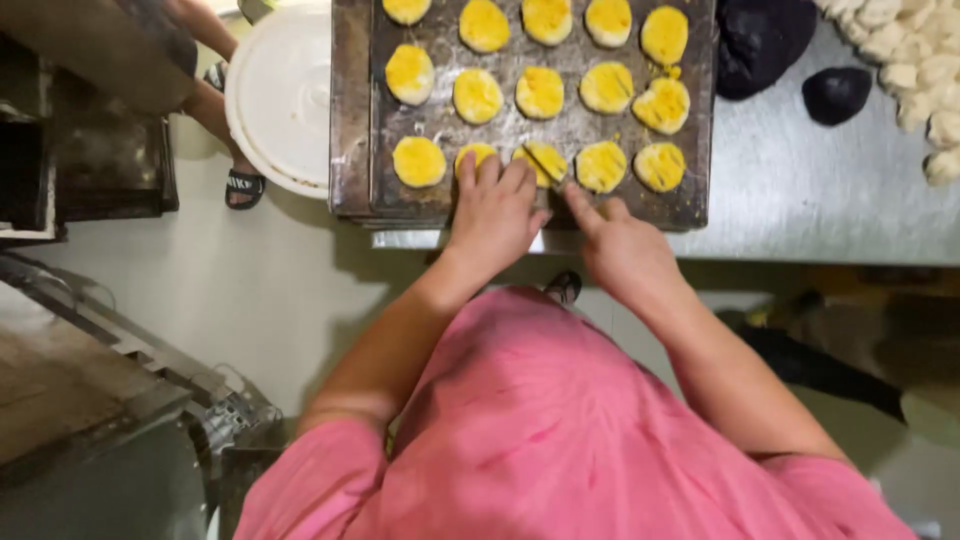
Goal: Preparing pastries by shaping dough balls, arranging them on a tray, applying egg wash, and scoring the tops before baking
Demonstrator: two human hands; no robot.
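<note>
A dark metal baking tray [350, 120] lies on a steel table and carries several round yellow-glazed pastries in three rows. My left hand [495, 210] rests on the tray's near edge, its fingertips touching a pastry [476, 155] in the front row. My right hand [620, 245] holds a thin blade-like tool [548, 170], index finger stretched along it, with the tip on the neighbouring pastry [545, 158]. That pastry shows score lines, as do those to its right [600, 165].
A white round bucket lid [280, 95] sits left of the tray. Two dark dough lumps [835, 93] and a heap of pale dough pieces [920, 70] lie on the steel table [800, 200] to the right. Another person's sandalled foot [243, 187] stands on the floor at left.
</note>
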